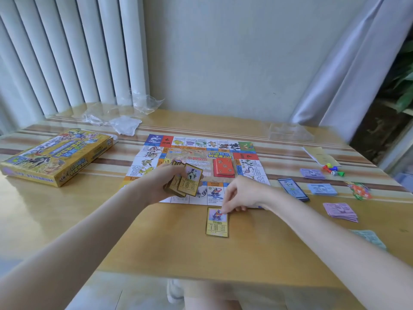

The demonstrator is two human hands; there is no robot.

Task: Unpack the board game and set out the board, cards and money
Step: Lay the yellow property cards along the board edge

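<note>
Your L hand (163, 182) clutches the card stack (178, 184) loosely fanned; R hand (240, 193) fingertips pinch the laid card (217, 222). Stack could spill onto the board (196, 153).

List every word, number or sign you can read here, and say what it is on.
"?": red square on the board, upside down.
Red card stack: big Chinese characters, too blurred to quote.
Game box, held cards, laid card, money stacks: print too small or blurred to read.

Wooden table (67, 220), pale wall (223, 63), vertical blinds (67, 52), grey curtain (346, 74), daylight
</note>
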